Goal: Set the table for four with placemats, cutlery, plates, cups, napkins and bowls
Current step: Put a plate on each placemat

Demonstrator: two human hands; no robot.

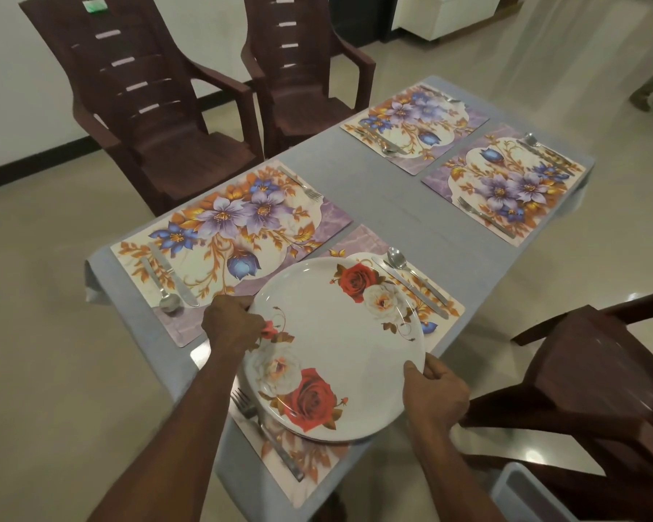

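Observation:
A stack of white plates (336, 344) with red and white roses hangs over the nearest placemat (306, 461). My left hand (230, 325) grips its left rim and my right hand (434, 393) grips its right rim. Three other floral placemats lie on the grey table (385, 197): near left (227, 235), far left (415, 122), far right (506, 182). Each mat carries cutlery. A fork (264, 435) lies left of the plates, and a spoon (398, 259) and knife (411, 288) lie to their right.
Two brown plastic chairs (140, 96) stand along the table's far left side, and another chair (589, 374) stands close at my right. A pale container (532, 495) sits on the floor at bottom right. A white cabinet stands far back.

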